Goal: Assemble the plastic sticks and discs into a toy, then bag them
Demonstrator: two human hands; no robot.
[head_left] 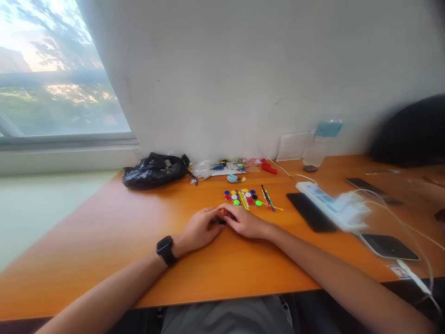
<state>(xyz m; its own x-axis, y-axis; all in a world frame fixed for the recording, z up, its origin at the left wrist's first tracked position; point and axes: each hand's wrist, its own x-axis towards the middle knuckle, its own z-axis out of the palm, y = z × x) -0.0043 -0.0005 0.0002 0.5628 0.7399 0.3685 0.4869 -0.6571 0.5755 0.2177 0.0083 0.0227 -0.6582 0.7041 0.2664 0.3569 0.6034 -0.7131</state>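
My left hand (pixel 203 227), with a black watch on its wrist, and my right hand (pixel 246 222) meet low over the wooden table. Their fingertips touch, curled around a small black piece (pixel 221 222) that is mostly hidden. Its exact kind is too small to make out. Just beyond my fingers lie small round discs in several colours, among them a white disc (pixel 248 195) and a green disc (pixel 258 203). Thin coloured plastic sticks (pixel 266 197) lie beside them, some partly behind my right hand.
A black plastic bag (pixel 155 171) sits at the back left, beside clear packets of small parts (pixel 229 167) and a red object (pixel 269 167). To the right are a black phone (pixel 309 212), a white power strip (pixel 323 204) with cables, another phone (pixel 389 247) and a clear bottle (pixel 314 150).
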